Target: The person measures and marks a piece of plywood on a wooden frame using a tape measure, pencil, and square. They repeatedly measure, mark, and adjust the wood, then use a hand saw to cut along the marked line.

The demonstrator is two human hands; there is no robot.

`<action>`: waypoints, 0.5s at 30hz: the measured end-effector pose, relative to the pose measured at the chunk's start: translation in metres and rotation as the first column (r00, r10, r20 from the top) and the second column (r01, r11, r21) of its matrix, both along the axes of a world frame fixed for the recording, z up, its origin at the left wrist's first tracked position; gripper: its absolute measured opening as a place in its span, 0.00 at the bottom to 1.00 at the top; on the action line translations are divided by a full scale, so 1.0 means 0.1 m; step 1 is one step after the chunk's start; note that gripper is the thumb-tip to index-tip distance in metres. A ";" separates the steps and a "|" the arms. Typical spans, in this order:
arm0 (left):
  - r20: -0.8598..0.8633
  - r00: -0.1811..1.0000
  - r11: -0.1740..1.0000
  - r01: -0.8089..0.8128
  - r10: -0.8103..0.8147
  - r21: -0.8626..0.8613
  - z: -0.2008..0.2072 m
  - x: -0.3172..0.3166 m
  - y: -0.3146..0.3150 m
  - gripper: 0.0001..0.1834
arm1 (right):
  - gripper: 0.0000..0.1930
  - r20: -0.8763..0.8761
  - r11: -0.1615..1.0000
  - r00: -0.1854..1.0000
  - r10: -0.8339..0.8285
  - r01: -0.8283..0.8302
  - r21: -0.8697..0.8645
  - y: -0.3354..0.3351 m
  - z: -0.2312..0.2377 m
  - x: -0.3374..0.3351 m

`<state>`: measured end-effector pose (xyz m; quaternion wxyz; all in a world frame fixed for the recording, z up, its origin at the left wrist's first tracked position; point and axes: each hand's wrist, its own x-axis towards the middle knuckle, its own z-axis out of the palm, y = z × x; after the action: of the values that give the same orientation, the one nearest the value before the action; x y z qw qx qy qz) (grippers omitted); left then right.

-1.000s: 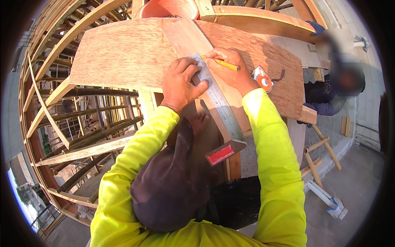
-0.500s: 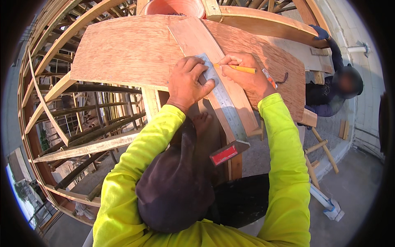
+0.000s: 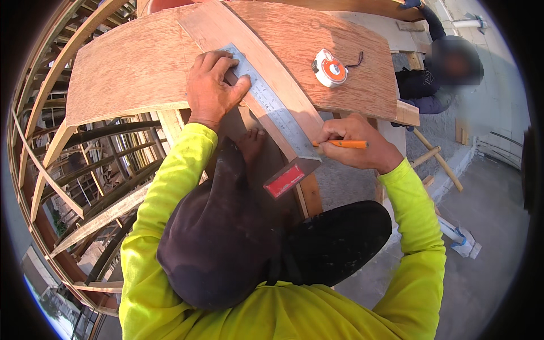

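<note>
A steel try square point(image 3: 269, 102) lies along a narrow wooden board point(image 3: 243, 39), its dark, red-faced stock at the near end of the board. Pressing the far part of the blade onto the board, my left hand point(image 3: 211, 82) has its thumb on the steel and its fingers bent at the far side. My right hand point(image 3: 362, 141) is closed round an orange pencil point(image 3: 350, 144). The pencil's tip points at the blade's right edge, close to the stock; contact cannot be made out. Beneath the board is a broad curved plywood panel point(image 3: 130, 62).
An orange and white tape measure point(image 3: 331, 69) rests on the plywood, right of the board. At far right is another person point(image 3: 436, 85), one gloved hand on a beam. Curved timber framing point(image 3: 39, 141) stands at left. A bucket rim point(image 3: 164, 4) shows at the back.
My right hand has come nearer along the blade with the pencil, from mid-blade to beside the stock. The tape measure is now uncovered. The view has shifted; my left hand stays on the square.
</note>
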<state>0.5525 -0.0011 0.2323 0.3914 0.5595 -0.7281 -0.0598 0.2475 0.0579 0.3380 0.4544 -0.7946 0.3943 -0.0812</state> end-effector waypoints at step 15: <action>-0.007 1.000 1.000 -0.006 0.006 -0.007 0.01 -0.03 -0.03 0.15 | 0.04 0.080 0.978 0.975 -0.209 0.207 0.026 0.21 -0.05 -0.02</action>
<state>0.5499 -0.0037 0.2334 0.3962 0.5601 -0.7252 -0.0580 0.2458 0.0792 0.3327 0.4661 -0.7410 0.4569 -0.1578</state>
